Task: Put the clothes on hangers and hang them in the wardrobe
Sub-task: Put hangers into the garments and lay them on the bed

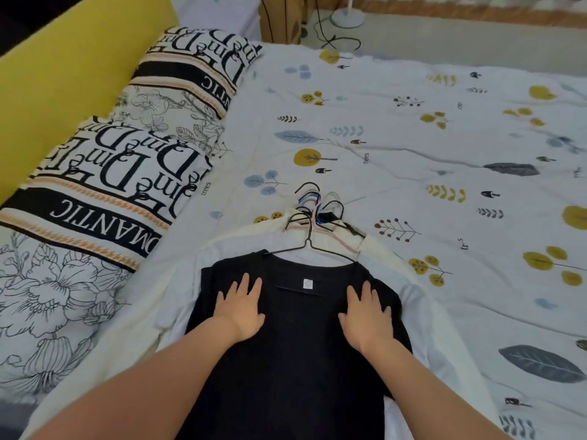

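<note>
A black t-shirt [295, 338] lies flat on the bed, on top of a pile of white and cream garments [178, 290]. A thin black wire hanger [309, 246] sits inside its neck, hook pointing away from me. My left hand [239, 308] rests palm down on the shirt's left chest, fingers spread. On the right chest lies my right hand [365, 315], also flat with fingers apart. Neither hand grips anything. Behind the collar, several more hanger hooks [314, 201] in black, pink and blue bunch together.
The bed has a white cover [444, 138] printed with leaves and trees. Two black-and-white lettered pillows [104, 173] lean on a yellow headboard [63, 65] at the left. A lamp base [347, 17] and cables stand on the floor beyond the bed.
</note>
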